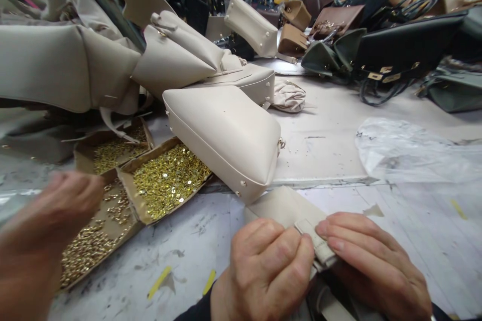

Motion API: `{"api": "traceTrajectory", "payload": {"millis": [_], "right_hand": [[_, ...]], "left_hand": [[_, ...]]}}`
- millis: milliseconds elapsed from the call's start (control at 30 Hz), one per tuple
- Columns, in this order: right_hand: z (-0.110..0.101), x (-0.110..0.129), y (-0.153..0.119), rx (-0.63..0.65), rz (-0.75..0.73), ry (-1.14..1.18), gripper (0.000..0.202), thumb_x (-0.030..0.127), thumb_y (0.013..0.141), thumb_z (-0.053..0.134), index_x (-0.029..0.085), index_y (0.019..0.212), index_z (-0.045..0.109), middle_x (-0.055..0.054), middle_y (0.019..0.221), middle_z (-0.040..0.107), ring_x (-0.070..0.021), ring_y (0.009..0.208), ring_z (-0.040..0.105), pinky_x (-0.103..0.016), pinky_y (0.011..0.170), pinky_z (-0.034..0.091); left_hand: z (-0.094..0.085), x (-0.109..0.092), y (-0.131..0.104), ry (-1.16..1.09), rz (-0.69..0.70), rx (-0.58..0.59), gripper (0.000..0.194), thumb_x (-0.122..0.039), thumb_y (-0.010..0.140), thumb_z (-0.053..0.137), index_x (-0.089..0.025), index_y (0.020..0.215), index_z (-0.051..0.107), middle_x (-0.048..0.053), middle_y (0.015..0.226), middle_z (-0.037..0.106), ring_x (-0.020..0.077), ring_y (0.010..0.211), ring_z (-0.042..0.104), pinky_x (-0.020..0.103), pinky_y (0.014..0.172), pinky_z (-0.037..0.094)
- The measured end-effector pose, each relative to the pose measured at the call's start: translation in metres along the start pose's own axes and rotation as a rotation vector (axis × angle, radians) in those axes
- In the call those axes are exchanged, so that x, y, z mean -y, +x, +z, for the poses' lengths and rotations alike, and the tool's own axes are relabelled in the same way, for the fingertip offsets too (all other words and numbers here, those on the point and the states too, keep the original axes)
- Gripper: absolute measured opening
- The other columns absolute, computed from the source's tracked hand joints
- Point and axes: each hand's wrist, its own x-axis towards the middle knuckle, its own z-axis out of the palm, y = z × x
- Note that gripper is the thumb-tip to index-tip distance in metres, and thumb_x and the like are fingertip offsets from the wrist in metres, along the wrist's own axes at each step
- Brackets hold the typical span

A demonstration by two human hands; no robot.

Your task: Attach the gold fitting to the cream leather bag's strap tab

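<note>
Pinching a narrow cream leather strap tab (315,243), both of the wearer's hands work at six o'clock, low in the view.

- Left hand (269,271): curled nearly shut, thumb and forefinger closed on the tab's near end, apparently to keep it steady.
- Right hand (372,261): fingers flat and pressed together along the tab's far side, thumb hidden beneath; grip likely, though the underside cannot be seen.
- Flat cream leather panel (280,205): lies under the tab at six o'clock, partly tucked beneath the bag above; the tab seems joined to it.
- Cream leather handbag with small metal studs (226,135): tipped on its side at centre, leaning over the edge of the nearest box.
- Shallow brown cardboard boxes of small brass rivets (165,180): three, open, at eight o'clock, within arm's reach of the work.
- Third hand (48,220), blurred, at eight o'clock: whose it is cannot be told; it hovers above the nearest rivet box, grip unreadable.
- Stack of cream leather handbags (75,65): ten to eleven o'clock.
- Black, olive and tan handbags (395,50): one to two o'clock.
- Crumpled clear plastic bag (410,150): three o'clock.
- Scuffed white worktable (188,256): bears all items.
</note>
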Motion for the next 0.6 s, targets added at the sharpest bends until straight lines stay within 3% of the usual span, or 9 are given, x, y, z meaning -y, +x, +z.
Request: {"api": "traceTrajectory", "payload": {"millis": [333,600], "right_hand": [[0.001,0.0,0.015,0.014,0.005,0.061,0.032,0.0,0.092,0.064,0.006,0.123,0.062,-0.013,0.111,0.072,-0.0216,0.105,0.068,-0.036,0.084,0.062],[0.002,0.001,0.023,-0.006,-0.036,-0.036,0.023,0.001,0.095,0.059,0.008,0.117,0.064,-0.012,0.105,0.074,-0.0209,0.102,0.069,-0.034,0.085,0.061]], "left_hand": [[-0.002,0.003,0.002,-0.071,0.012,0.026,0.013,-0.009,0.092,0.067,-0.004,0.104,0.07,0.009,0.092,0.077,0.0178,0.074,0.063,0.034,0.065,0.056],[-0.002,0.006,0.002,-0.064,0.017,0.015,0.014,-0.008,0.093,0.066,-0.004,0.105,0.071,0.009,0.093,0.077,0.0174,0.076,0.064,0.034,0.068,0.057]]}}
